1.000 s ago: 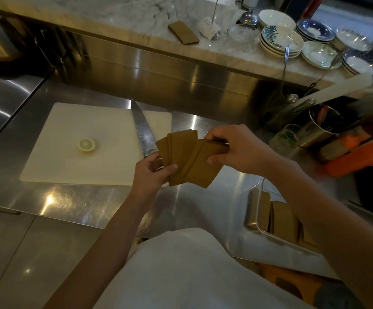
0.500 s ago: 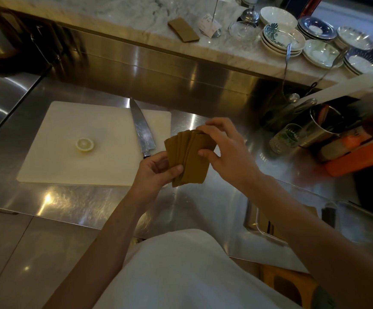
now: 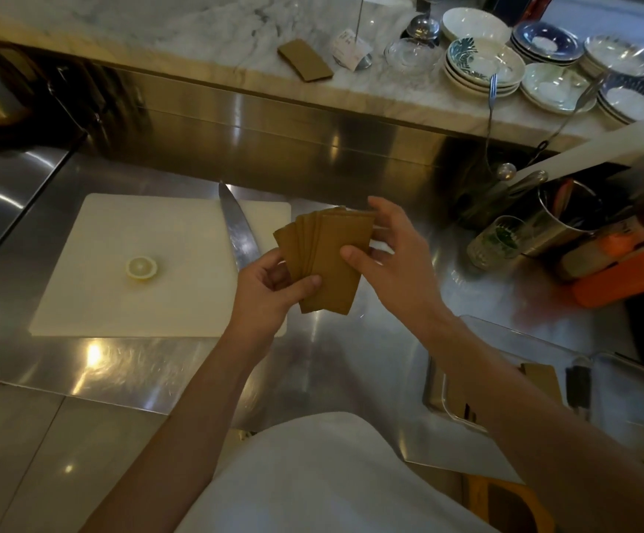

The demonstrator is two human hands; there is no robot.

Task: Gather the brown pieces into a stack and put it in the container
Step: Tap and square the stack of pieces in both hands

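Note:
Several flat brown pieces (image 3: 328, 259) are held as a narrow fan above the steel counter. My left hand (image 3: 270, 290) pinches their lower left corner, thumb on top. My right hand (image 3: 393, 259) cups the fan's right edge, thumb on the front piece and fingers behind. A clear container (image 3: 451, 402) sits at the lower right, mostly hidden by my right forearm, with a brown piece (image 3: 541, 382) showing inside. One more brown piece (image 3: 305, 59) lies on the marble ledge at the back.
A white cutting board (image 3: 113, 302) lies to the left with a lemon half (image 3: 141, 267) and a large knife (image 3: 237, 228) on it. Stacked plates (image 3: 482, 67) line the ledge. A metal cup (image 3: 559, 221), a glass (image 3: 495, 240) and an orange item (image 3: 620, 278) crowd the right.
The wide fan of brown pieces has been pushed closer together. My right hand shifted from gripping the top right piece to cupping the fan's right edge.

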